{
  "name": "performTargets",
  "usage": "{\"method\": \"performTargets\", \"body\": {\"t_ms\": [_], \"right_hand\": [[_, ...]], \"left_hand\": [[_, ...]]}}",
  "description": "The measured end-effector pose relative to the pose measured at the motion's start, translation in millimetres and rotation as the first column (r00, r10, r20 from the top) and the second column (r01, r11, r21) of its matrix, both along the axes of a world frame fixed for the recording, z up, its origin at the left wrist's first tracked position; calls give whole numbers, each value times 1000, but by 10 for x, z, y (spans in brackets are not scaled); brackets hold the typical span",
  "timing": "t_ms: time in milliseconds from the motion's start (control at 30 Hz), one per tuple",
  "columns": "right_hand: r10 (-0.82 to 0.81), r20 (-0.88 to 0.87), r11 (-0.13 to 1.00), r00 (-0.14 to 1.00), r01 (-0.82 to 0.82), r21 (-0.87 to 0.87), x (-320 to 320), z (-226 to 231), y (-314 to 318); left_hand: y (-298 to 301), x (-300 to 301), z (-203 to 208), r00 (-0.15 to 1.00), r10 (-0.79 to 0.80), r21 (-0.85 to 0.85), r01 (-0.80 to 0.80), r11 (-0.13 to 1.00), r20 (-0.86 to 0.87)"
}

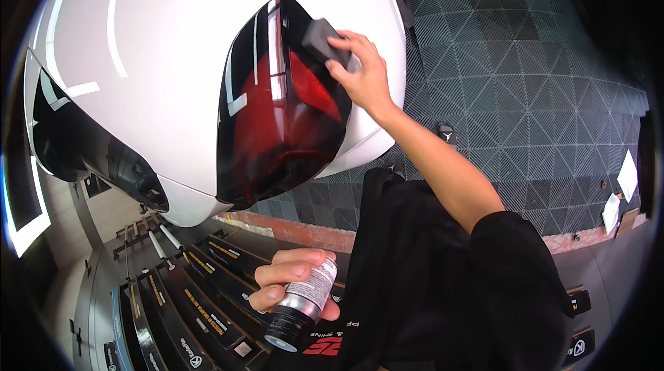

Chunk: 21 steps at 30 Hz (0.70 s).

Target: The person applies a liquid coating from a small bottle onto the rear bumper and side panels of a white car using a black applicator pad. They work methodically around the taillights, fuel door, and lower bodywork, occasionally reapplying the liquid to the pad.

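First, at the far left, a glossy black panel [97,146] borders the white car body [166,60]. Below the car body, long black cartons [169,295] lie side by side. Over them, the left hand [287,275] is closed around a silver bottle [308,298] with a white label and a black end directed toward the lower left; the bottle is well apart from the car body. At centre, the red-and-black taillight [252,115] is set into the car body, its left edge following a long curve. A dark grey block [319,38] rests at the upper right part of the taillight, pinched between the thumb and fingers of the right hand [365,72]. Judged from this position, work on the taillight appears under way; its surface is glossy where visible, so treated and untreated areas cannot be distinguished, and the remaining portion cannot be determined. Right of the taillight, a white strip of the car body forms the outer edge. Beyond it, grey floor tiles [498,94] leave lateral room for the right forearm [443,160]; leftward travel crosses the taillight.
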State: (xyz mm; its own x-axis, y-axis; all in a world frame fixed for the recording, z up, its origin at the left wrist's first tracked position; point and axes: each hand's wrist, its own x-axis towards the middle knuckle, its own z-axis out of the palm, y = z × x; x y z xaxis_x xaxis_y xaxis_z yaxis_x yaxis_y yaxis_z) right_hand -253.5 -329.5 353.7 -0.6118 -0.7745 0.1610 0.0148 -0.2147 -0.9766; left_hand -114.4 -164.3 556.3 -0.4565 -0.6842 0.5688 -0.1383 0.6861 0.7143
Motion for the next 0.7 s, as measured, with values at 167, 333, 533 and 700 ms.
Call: {"method": "performTargets", "body": {"t_ms": [167,333,533,700], "right_hand": [[154,109,986,982,-160,52,491,-82,892],[156,287,959,945,-214,183,667,-31,1214],[29,377,935,926,-158,317,446,17,838],[62,370,895,927,-216,390,624,-11,1018]], "left_hand": [[25,61,65,994,-54,200,73,977,-98],[-46,29,-1,988,-130,238,147,960,-84],[-36,26,-18,988,-136,234,150,961,-76],[91,12,-110,988,-43,216,74,973,-147]]}}
